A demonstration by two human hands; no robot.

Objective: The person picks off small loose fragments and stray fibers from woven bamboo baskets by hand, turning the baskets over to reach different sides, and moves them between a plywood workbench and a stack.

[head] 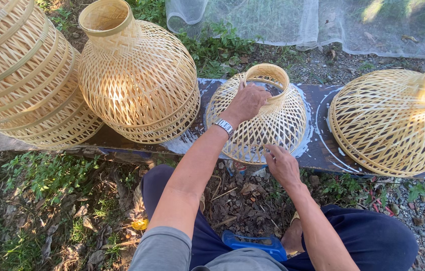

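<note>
While outdoors, dark plank (323, 145) amid grass (46, 175).

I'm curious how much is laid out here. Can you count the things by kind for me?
Woven bamboo lampshade-shaped baskets: 4, one at far left, one beside it, one under the left hand and right hand at, one at right
Dark paint-stained wooden plank: 1
White mesh net: 1
Blue plastic object: 1
Total: 7
</note>
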